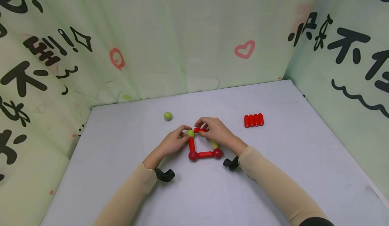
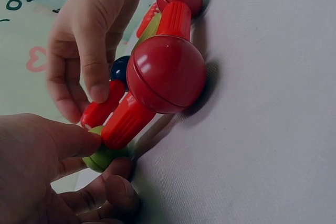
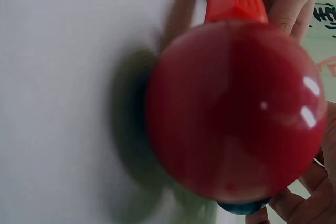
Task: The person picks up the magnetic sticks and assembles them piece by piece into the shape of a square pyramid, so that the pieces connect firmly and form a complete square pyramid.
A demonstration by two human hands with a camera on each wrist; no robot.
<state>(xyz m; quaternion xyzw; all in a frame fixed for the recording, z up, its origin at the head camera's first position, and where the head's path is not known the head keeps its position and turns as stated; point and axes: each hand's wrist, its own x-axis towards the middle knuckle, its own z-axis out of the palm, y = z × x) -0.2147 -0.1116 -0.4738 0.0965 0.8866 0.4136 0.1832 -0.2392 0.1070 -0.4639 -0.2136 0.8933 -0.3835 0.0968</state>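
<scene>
On the table lies a frame of rods and balls. Its near red rod (image 1: pixel 205 154) joins two red balls, a left one (image 1: pixel 193 156) and a right one (image 1: pixel 217 153). Another red rod (image 2: pixel 128 120) runs from the left ball to a green ball (image 1: pixel 190 133), which my left hand (image 1: pixel 175 140) pinches between thumb and fingers. My right hand (image 1: pixel 217 131) grips a loose-looking red rod (image 1: pixel 199 130), its end right at the green ball. A yellow-green rod (image 1: pixel 214 144) rises from the right red ball, partly hidden by this hand. A dark blue ball (image 2: pixel 119 68) shows beneath the right hand.
Beyond the left hand sits a single green ball (image 1: pixel 167 116). Several red rods (image 1: pixel 254 120) lie side by side at the back right. Printed curtains (image 1: pixel 182 44) stand behind the white table (image 1: pixel 127 135) and along both sides.
</scene>
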